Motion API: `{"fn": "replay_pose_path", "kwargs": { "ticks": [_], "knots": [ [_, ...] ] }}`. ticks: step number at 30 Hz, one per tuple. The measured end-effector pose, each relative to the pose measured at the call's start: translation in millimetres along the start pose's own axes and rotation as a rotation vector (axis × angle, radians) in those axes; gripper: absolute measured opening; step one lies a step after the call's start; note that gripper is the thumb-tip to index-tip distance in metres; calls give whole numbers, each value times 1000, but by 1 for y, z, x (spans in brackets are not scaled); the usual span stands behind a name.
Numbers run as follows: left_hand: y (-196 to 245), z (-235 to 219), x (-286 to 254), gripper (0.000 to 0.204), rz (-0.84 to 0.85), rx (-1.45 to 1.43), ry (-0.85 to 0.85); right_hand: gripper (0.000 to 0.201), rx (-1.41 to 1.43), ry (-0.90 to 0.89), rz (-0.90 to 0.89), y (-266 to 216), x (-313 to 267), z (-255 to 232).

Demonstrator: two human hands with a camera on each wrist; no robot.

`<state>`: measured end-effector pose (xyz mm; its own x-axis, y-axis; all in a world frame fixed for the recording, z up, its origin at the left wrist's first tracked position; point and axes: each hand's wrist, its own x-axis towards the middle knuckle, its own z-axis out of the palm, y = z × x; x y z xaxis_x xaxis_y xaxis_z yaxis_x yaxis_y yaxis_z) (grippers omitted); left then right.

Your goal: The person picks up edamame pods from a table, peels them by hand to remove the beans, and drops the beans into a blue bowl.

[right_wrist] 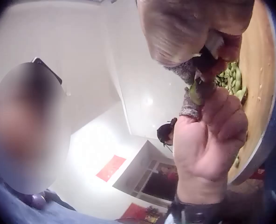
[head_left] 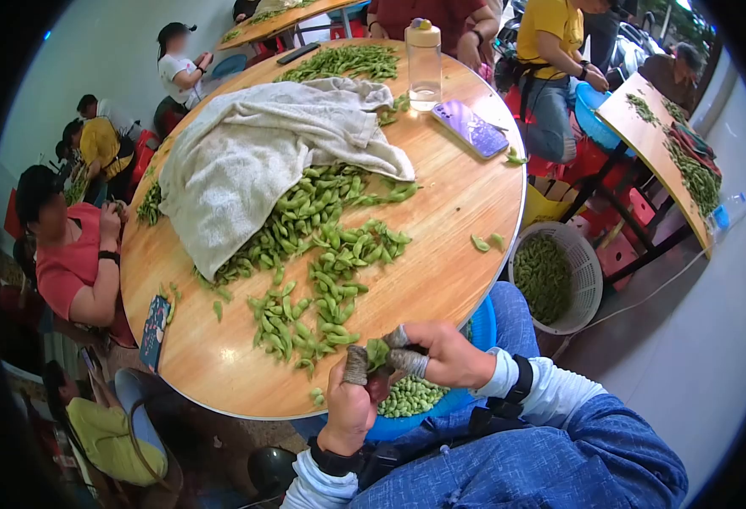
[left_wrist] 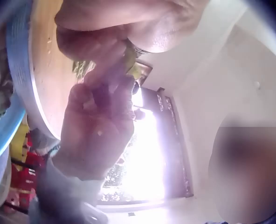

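Observation:
A green pod (head_left: 377,354) is pinched between the two hands over a blue basin (head_left: 407,424) of shelled beans (head_left: 409,396). The left hand (head_left: 349,403) holds it from the left, its thumb wrapped in grey cloth; in the right wrist view the left hand (right_wrist: 205,135) has curled fingers around the pod (right_wrist: 199,92). From the other side the right hand (head_left: 449,356), with wrapped thumb and finger, grips the pod. Fingertips of both hands nearly meet, partly hiding it. In the left wrist view the right hand (left_wrist: 98,135) is blurred.
A round wooden table (head_left: 441,263) bears heaped pods (head_left: 335,280), a grey towel (head_left: 254,153), a bottle (head_left: 424,68), a purple phone (head_left: 470,129) and a dark patterned phone (head_left: 154,333). A white basket (head_left: 589,280) stands right of the table. Several people sit around.

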<state>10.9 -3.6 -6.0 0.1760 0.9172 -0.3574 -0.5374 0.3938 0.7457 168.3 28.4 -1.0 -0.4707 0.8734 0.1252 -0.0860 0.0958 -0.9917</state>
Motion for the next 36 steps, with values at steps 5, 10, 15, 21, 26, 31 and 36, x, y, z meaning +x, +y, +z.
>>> {"fn": "replay_pose_path", "kwargs": {
  "ticks": [5, 10, 15, 21, 26, 31, 36],
  "knots": [
    [8, 12, -3, 17, 122, 408, -116, 15, 251, -4, 277, 0, 3, -9],
    [5, 0, 0, 21, 51, 376, -49, 15, 333, -56, 161, 6, 2, -5],
    [-1, 9, 0, 15, 35, 132, 80, 13, -76, -17, -16, 1, 0, -3],
    [-15, -36, 10, 27, 225, 436, -106, 15, -145, 6, 16, -7, -3, -5],
    [5, -10, -6, 36, 274, 537, -71, 13, -359, 57, 13, 0, -2, -6],
    [2, -6, -5, 24, 365, 612, 43, 10, -339, 59, -19, -7, -1, -2],
    [-1, -4, -7, 18, 247, 507, -87, 15, -373, 0, -35, -16, 2, -2]
  ]
}}
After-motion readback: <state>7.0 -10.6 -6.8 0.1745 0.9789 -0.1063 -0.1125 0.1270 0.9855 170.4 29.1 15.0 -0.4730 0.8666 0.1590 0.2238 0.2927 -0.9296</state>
